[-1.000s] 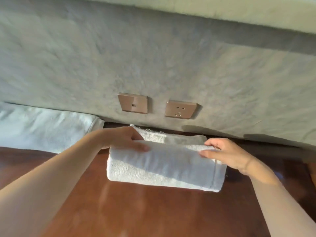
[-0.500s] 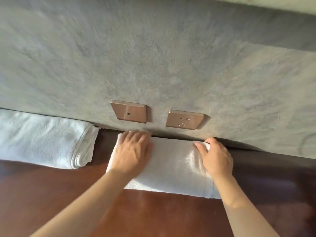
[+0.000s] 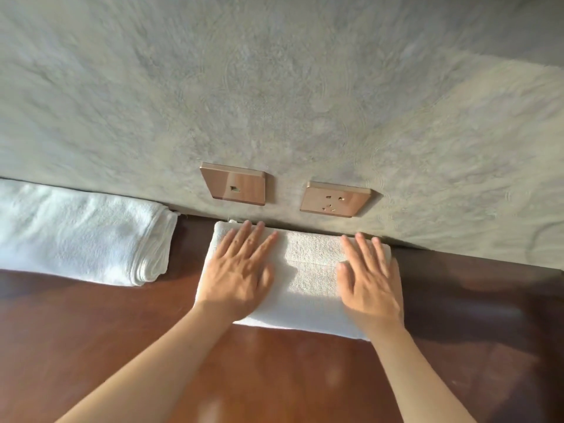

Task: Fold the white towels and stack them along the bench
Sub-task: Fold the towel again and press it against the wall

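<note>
I see the folded towel on the table, back edge against the wall under two socket plates. Left hand and right hand press it flat, fingers straight. Finished stack lies left, apart.

We press our left hand and right hand flat on the folded towel at the bench's back edge.
</note>
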